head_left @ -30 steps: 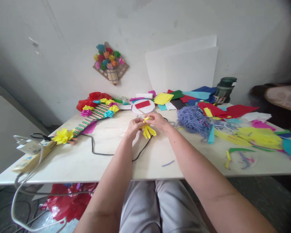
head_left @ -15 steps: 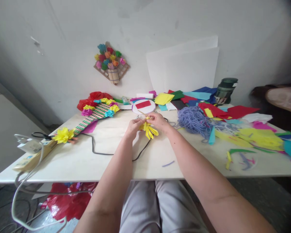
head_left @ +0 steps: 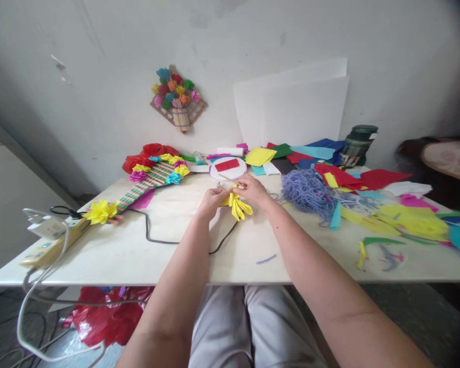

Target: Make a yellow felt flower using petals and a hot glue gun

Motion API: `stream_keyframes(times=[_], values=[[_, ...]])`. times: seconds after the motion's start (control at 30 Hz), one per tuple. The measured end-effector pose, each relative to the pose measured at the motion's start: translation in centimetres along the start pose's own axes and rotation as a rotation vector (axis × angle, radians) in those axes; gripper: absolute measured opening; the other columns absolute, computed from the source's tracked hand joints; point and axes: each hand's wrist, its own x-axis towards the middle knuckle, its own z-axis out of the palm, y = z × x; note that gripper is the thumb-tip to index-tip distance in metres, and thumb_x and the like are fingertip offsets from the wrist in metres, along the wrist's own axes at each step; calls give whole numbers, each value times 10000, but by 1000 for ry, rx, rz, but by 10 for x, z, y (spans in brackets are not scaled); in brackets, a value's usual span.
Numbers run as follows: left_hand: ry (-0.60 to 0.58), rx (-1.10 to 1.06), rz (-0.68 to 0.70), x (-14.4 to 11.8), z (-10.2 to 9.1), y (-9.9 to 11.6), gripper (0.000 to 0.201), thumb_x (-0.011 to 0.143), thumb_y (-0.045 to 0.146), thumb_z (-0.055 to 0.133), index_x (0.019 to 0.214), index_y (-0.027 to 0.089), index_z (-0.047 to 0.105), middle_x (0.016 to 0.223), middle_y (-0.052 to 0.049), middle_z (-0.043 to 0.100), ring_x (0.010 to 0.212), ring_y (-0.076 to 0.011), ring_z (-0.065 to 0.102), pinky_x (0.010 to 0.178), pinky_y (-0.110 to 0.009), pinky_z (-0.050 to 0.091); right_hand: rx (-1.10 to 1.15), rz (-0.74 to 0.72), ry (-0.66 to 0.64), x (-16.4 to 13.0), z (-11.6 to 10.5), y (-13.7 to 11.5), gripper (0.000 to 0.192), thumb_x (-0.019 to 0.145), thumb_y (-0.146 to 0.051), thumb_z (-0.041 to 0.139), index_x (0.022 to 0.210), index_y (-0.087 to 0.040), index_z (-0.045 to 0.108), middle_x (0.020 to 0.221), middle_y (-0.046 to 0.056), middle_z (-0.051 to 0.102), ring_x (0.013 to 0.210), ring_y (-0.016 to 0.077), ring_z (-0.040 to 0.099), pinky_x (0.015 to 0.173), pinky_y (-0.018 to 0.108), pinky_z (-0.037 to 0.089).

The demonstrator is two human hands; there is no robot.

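Observation:
A folded yellow paper piece (head_left: 239,206) with fanned strips hangs between my two hands above the middle of the white table (head_left: 168,250). My left hand (head_left: 212,198) pinches its top end from the left. My right hand (head_left: 253,189) pinches the same end from the right, fingertips almost meeting those of the left. Just behind the hands lies a round white disc with a red rectangle (head_left: 227,166) on it.
A pile of blue-purple yarn (head_left: 308,190) and many coloured paper sheets and scraps (head_left: 402,214) cover the right side. A paper-flower decorated guitar shape (head_left: 145,181) lies at the left, with a power strip (head_left: 48,240) and a black cable (head_left: 153,236). A dark green jar (head_left: 356,145) stands at the back.
The yellow paper piece has shifted slightly right and its strips have fanned out a little more. Both hands stay pinched on its top end.

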Motion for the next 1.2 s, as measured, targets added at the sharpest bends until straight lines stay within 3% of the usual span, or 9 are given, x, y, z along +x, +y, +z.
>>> stream_keyframes(times=[0.13, 0.3, 0.6, 1.2], values=[[13, -4, 11, 2, -1, -1, 380, 564, 449, 748, 629, 101, 607, 545, -2, 547, 504, -87, 492, 496, -211, 374, -88, 29, -19, -3, -8, -8, 140, 745, -294, 608, 812, -180, 652, 918, 33, 596, 804, 144, 538, 716, 254, 411], [86, 58, 12, 2, -1, 0, 381, 541, 447, 752, 582, 107, 584, 507, 9, 512, 462, -72, 451, 447, -197, 329, -41, 33, -50, -2, -16, -12, 339, 884, -392, 410, 832, -180, 671, 904, 48, 612, 837, 158, 539, 751, 267, 392], [125, 107, -4, 3, 0, 0, 378, 575, 464, 724, 637, 113, 598, 541, -4, 557, 510, -113, 534, 509, -244, 453, -41, -28, 36, 1, -14, 5, 217, 810, -313, 546, 771, -154, 688, 758, 25, 587, 652, 113, 481, 606, 235, 362], [77, 170, 24, 2, 2, 0, 394, 588, 483, 718, 644, 111, 598, 538, -3, 545, 501, -101, 508, 493, -232, 438, 186, -5, -110, 0, -15, 12, 200, 766, -254, 603, 895, -175, 734, 895, 56, 676, 788, 156, 603, 722, 278, 484]])
